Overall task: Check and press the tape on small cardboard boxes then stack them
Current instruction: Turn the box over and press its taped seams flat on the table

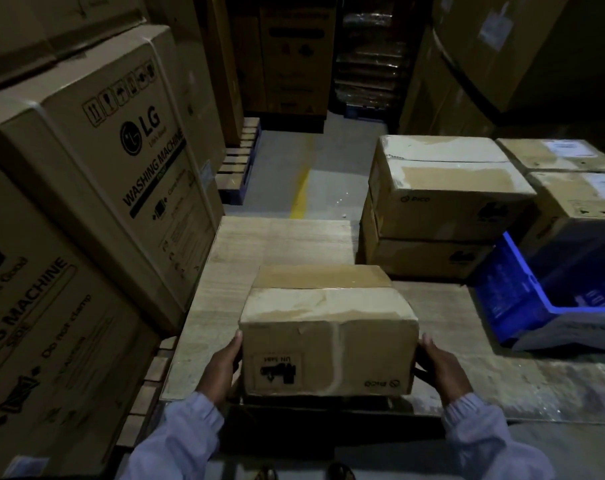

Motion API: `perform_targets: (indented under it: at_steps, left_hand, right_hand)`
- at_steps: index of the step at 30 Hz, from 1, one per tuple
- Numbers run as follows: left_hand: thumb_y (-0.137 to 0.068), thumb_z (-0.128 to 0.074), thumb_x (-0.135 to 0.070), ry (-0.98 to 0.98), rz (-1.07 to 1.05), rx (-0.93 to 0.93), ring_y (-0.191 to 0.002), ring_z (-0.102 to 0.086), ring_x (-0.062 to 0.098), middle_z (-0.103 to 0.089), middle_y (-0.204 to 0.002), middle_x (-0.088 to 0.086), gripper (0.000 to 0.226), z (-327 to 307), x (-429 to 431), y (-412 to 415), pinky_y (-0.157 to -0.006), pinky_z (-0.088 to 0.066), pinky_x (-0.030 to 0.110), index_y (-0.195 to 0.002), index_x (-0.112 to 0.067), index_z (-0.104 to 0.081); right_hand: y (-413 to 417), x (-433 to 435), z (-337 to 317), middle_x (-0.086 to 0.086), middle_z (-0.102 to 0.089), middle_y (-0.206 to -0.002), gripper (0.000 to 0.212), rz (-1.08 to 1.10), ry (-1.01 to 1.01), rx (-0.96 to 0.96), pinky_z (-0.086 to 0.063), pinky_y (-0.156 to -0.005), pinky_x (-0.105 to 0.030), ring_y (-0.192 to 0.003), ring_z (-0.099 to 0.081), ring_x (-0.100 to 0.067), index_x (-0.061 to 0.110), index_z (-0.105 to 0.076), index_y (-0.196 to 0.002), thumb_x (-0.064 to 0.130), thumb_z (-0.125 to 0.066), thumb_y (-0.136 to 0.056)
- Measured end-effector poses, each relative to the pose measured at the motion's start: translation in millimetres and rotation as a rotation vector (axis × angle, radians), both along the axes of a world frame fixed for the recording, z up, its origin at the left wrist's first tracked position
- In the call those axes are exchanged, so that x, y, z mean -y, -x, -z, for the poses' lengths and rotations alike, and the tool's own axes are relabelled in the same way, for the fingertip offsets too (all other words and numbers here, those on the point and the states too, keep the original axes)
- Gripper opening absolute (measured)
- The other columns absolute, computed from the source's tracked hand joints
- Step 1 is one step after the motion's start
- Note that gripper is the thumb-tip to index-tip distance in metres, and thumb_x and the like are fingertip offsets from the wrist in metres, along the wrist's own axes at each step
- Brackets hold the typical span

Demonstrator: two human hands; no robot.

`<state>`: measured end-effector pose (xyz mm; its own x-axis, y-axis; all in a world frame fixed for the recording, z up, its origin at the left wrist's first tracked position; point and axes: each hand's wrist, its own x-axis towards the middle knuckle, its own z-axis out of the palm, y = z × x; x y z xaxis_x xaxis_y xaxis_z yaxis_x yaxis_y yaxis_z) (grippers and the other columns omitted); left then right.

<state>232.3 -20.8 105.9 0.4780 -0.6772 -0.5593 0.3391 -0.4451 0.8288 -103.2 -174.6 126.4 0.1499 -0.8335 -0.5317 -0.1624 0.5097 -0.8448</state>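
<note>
A small cardboard box sits in the middle of the view at the near edge of a low wooden platform. Its printed label faces me upside down. Clear tape runs along the top seam and down the front. My left hand grips the box's left side with the thumb up along the edge. My right hand grips the right side, fingers wrapped round the lower corner. Two similar boxes stand stacked on the platform at the right.
Tall washing machine cartons wall the left side. More small boxes and a tilted blue crate stand at the right. An aisle with a yellow floor line runs ahead, with a blue pallet beside it.
</note>
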Motion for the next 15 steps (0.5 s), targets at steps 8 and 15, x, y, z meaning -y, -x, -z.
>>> perform_targets:
  at_steps: [8, 15]
  left_hand:
    - [-0.098, -0.053, -0.008, 0.066, 0.199, 0.352, -0.094, -0.069, 0.019, -0.072, -0.101, -0.004, 0.029, -36.9, 14.5, -9.4, -0.084, -0.057, 0.038, -0.103, -0.034, -0.063]
    - [-0.095, -0.054, -0.036, 0.065, 0.244, 0.5, -0.095, -0.071, 0.019, -0.075, -0.093, -0.01, 0.019, -41.5, 31.2, -11.7, -0.079, -0.058, 0.034, -0.11, -0.027, -0.063]
  right_hand:
    - [-6.9, 29.6, -32.0, -0.012, -0.068, -0.097, 0.035, -0.221, 0.101, -0.047, -0.053, -0.076, -0.041, -0.093, -0.063, -0.03, 0.024, -0.056, -0.125, 0.007, -0.057, -0.094]
    - [-21.8, 36.0, -27.9, -0.005, -0.072, -0.103, 0.028, -0.192, 0.164, -0.107, -0.056, -0.083, -0.044, -0.096, -0.066, -0.024, 0.03, -0.064, -0.123, 0.028, -0.059, -0.095]
